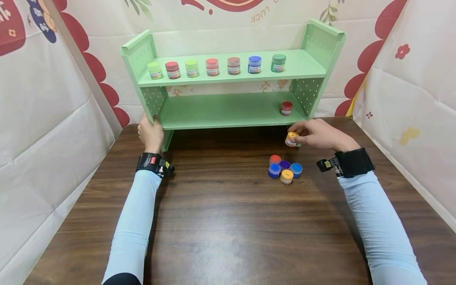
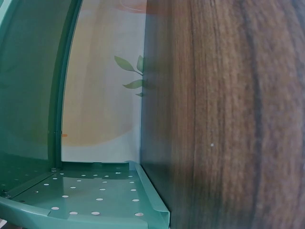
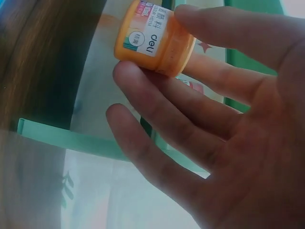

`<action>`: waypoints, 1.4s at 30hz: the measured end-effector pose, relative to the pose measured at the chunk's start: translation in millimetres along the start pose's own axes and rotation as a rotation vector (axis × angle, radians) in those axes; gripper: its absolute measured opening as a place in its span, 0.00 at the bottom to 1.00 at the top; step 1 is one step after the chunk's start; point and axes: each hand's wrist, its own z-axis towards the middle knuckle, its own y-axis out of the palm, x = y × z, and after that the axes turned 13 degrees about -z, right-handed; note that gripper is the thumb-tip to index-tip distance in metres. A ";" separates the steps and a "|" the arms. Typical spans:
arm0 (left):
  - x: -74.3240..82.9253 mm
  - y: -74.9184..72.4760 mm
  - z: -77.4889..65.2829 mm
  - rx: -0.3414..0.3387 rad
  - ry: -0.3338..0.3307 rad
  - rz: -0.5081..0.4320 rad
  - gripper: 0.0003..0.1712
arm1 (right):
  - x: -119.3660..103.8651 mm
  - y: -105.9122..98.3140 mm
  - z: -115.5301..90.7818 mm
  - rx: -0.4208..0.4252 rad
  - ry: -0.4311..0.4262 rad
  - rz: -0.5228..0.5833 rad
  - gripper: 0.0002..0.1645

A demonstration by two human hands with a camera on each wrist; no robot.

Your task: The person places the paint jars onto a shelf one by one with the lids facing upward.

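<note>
Head view showed the left hand (image 1: 151,133) at far left, thumb and fingers gripping the left side panel of a green shelf (image 1: 221,111). Along its upper board stood a row of seven jars (image 1: 212,69): light green, red, light green, orange-red, dull red, blue and dark green. Farther right, a cluster of five jars (image 1: 285,165), red, purple, yellow and two blue, sat on the brown table (image 1: 213,206), nearer than the shelf. Beyond them, a red jar (image 1: 286,109) stood at the lower board's right end. At right, the right hand (image 1: 318,133) grasped an orange jar (image 3: 152,40) between thumb and fingers, near that board's front edge, little finger extended clear.
</note>
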 end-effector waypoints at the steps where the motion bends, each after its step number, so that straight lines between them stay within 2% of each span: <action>1: 0.0 0.1 -0.1 -0.001 -0.001 0.000 0.15 | -0.7 -0.6 -0.4 0.006 0.002 0.002 0.17; 12: -0.4 2.4 0.7 0.004 -0.006 0.001 0.15 | -10.5 -10.6 4.2 0.135 0.059 0.024 0.23; 18: 1.0 3.2 1.2 0.003 -0.003 -0.005 0.14 | -11.0 -12.0 7.6 0.227 0.049 0.006 0.22; 23: 0.8 3.3 1.6 0.004 -0.002 -0.009 0.15 | -11.9 -15.2 20.1 0.262 0.026 -0.017 0.22; 28: -1.3 3.7 0.5 0.012 -0.015 0.005 0.14 | -15.6 -22.4 41.6 0.240 0.028 -0.060 0.23; 34: -1.8 5.2 1.3 0.000 -0.016 0.005 0.14 | -17.3 -35.1 68.4 0.205 0.036 -0.140 0.18; 42: -1.7 2.7 2.2 0.010 -0.009 0.003 0.15 | -18.6 -46.7 92.4 0.099 0.069 -0.108 0.18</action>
